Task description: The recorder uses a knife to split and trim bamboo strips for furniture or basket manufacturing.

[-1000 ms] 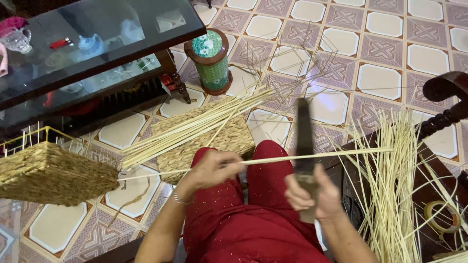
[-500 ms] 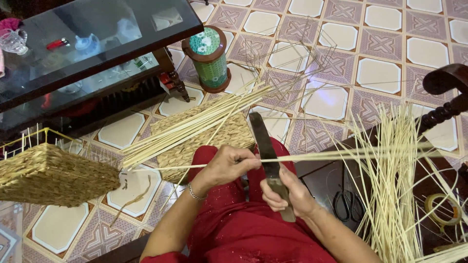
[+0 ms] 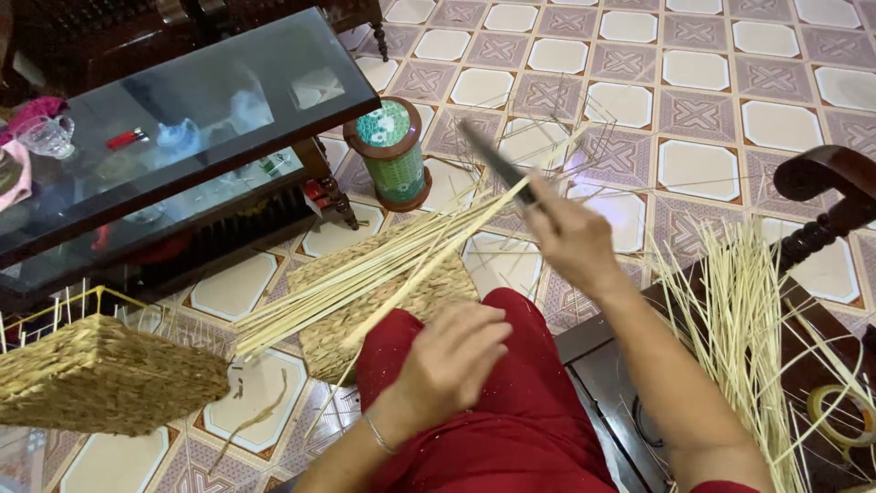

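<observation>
My right hand (image 3: 573,239) is raised over the tiled floor and grips a dark knife (image 3: 494,161) whose blade points up and to the left. A thin pale cane strip (image 3: 429,265) runs from that hand down toward my lap. My left hand (image 3: 452,359) hovers above my red-clad knee (image 3: 511,429), fingers loosely curled; whether it pinches the strip I cannot tell. A bundle of pale cane strips (image 3: 356,278) lies across a flat woven piece (image 3: 388,301) on the floor in front of my knees.
A half-woven basket (image 3: 100,374) with upright spokes sits at lower left. A glass-topped low table (image 3: 173,119) stands at upper left, a green cylinder (image 3: 395,151) beside it. Loose cane strips (image 3: 739,338) fan over a dark wooden chair (image 3: 830,196) at right, near a tape roll (image 3: 839,411).
My right hand has swept the knife up and away from my lap toward the far floor. The horizontal strip I held across my knees now slants along the knife hand. My left hand stayed low.
</observation>
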